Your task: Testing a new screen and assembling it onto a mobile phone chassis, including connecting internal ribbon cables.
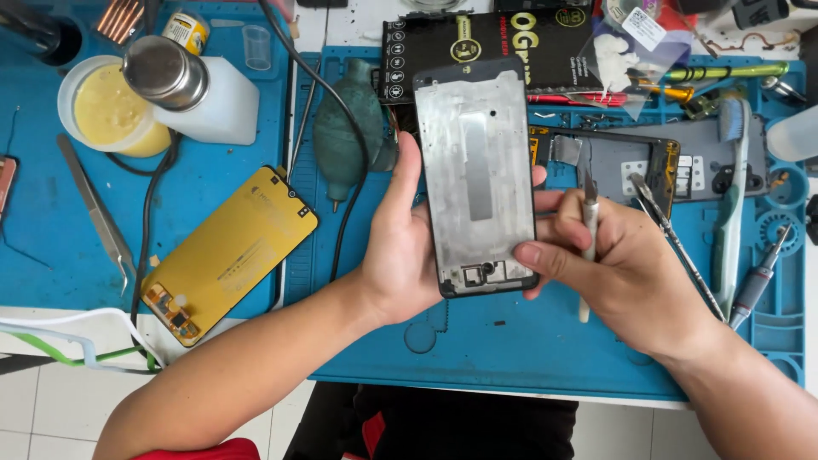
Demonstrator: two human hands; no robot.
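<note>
While the left hand (400,255) is cradling a phone frame (477,170) from its left edge, thumb reaching up along the side and fingers hidden behind it, the frame is being held upright above the middle of the blue work mat (511,349), its bare silver metal inner face turned to the camera. That grip is closing narrowly around the frame's edge. The right hand (626,268) is touching the frame's lower right corner with its thumb and is pinching a slim white-handled knife tool (588,234) between the fingers, the blade pointing up just beside the frame's right edge; this grip is closed tightly on the tool. A yellow-backed display panel (230,251) is lying tilted on the worktop to the left, well apart from the hands, with metal tweezers (98,213) farther left. Near the top left, a round tub of yellow paste (106,115) is sitting beside a white bottle with a metal cap (183,81). A dark green rubber blower (345,128) is resting behind the left hand, a black cable crossing over it. To the right of the frame, a grey phone back part (635,166) is lying flat on the mat, and a toothbrush (733,204) and a screwdriver (758,277) are lying near the mat's right side.
</note>
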